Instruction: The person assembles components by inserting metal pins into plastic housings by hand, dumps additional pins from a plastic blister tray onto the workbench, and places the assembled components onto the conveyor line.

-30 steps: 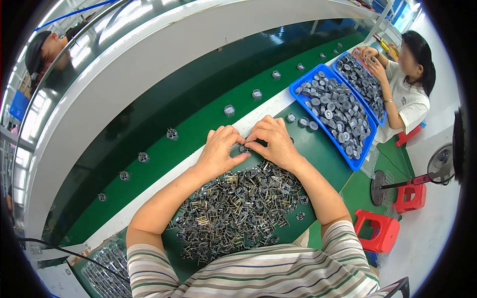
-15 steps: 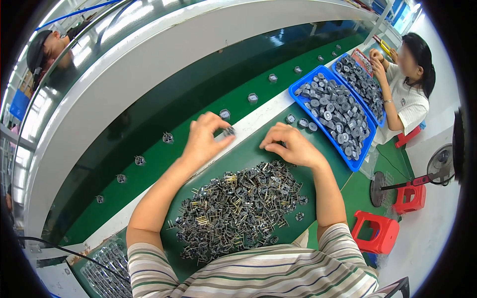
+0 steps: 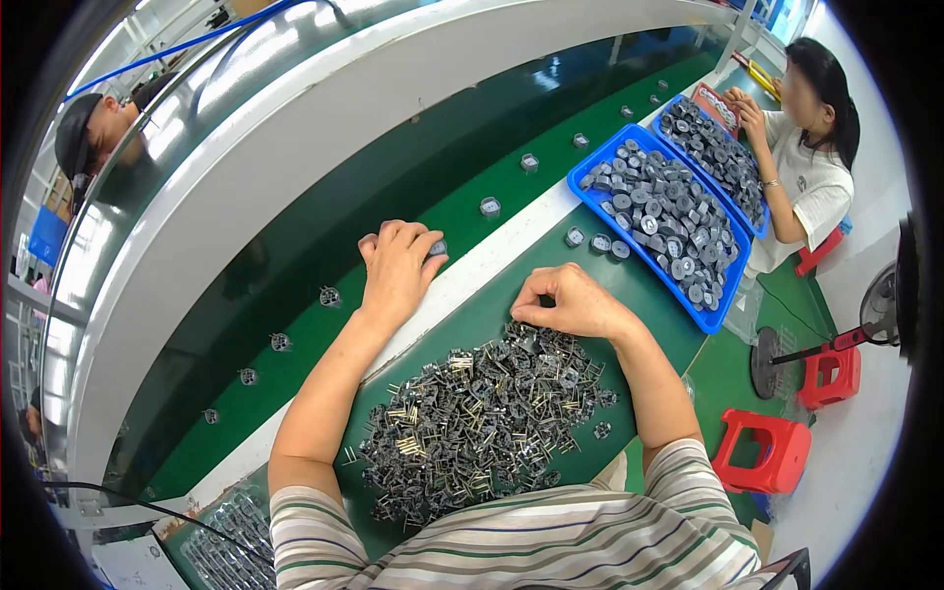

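My left hand point(image 3: 393, 270) reaches over the green conveyor belt point(image 3: 433, 211), its fingers and thumb closed round a grey round cap point(image 3: 439, 250) at the belt's near side. Whether a small black part is also in that grip cannot be seen. Over the far edge of a pile of small black electronic parts with brass pins point(image 3: 472, 423), my right hand point(image 3: 570, 300) pinches thumb and forefinger together. What lies between those fingertips is too small to make out. The pile rests on the green worktop point(image 3: 472, 320) in front of me.
A blue tray of grey caps point(image 3: 678, 221) stands at the right, with several loose caps point(image 3: 600, 243) beside it. More caps point(image 3: 490, 207) and black parts point(image 3: 330, 296) dot the belt. A co-worker point(image 3: 806, 147) sits beyond a second tray. Red stools point(image 3: 762, 452) and a fan point(image 3: 875, 305) stand right.
My left hand has moved up and left onto the belt, closing round a grey cap. My right hand has drawn nearer to the pile's far edge. Things on the belt have shifted slightly.
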Motion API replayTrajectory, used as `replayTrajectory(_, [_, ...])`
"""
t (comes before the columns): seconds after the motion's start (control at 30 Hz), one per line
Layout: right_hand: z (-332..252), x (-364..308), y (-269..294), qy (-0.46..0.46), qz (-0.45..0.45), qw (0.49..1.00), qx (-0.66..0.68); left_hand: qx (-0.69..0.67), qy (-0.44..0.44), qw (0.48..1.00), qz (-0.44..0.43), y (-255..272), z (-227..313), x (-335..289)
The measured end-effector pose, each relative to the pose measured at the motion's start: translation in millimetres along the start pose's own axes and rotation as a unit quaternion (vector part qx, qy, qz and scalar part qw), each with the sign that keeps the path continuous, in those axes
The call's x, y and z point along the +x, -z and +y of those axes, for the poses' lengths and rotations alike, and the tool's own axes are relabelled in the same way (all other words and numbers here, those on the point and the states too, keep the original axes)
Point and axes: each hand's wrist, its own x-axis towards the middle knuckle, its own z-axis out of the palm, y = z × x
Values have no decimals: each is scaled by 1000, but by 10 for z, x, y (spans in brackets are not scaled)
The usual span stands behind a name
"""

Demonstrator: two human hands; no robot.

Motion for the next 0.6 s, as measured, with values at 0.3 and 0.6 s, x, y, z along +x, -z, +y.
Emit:
replayTrajectory(0.3, [226, 119, -142, 178, 218, 909, -307, -197, -51, 978, -39, 99, 383, -74])
replayTrajectory(0.6, [178, 175, -216, 96, 206, 971, -77, -228, -42, 970, -69, -84, 444, -196])
